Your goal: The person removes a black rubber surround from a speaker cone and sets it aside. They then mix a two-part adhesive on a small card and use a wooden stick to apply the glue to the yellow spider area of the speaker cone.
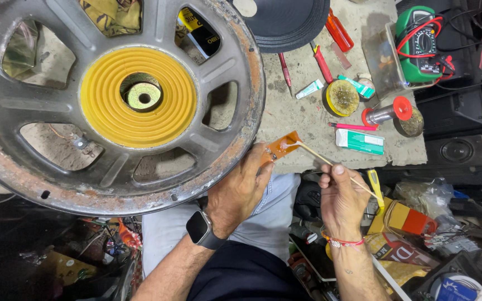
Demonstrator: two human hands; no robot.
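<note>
My left hand (240, 187) pinches a small orange terminal strip (282, 146) at the rim of a rusty grey speaker frame (57, 184). The frame has a ribbed yellow disc (107, 117) around its centre hole. My right hand (342, 199) holds a thin wooden stick (318, 157), whose tip touches the orange strip. A dark smartwatch (201, 229) sits on my left wrist, a red thread bracelet (342, 242) on my right.
On the bench behind lie red screwdrivers (323, 62), a green multimeter (418, 42), a solder spool (387, 112), small tubes, a green and white box (359, 141), a round tin (342, 97) and a black speaker cone (285, 22). Clutter and packets fill the lower right.
</note>
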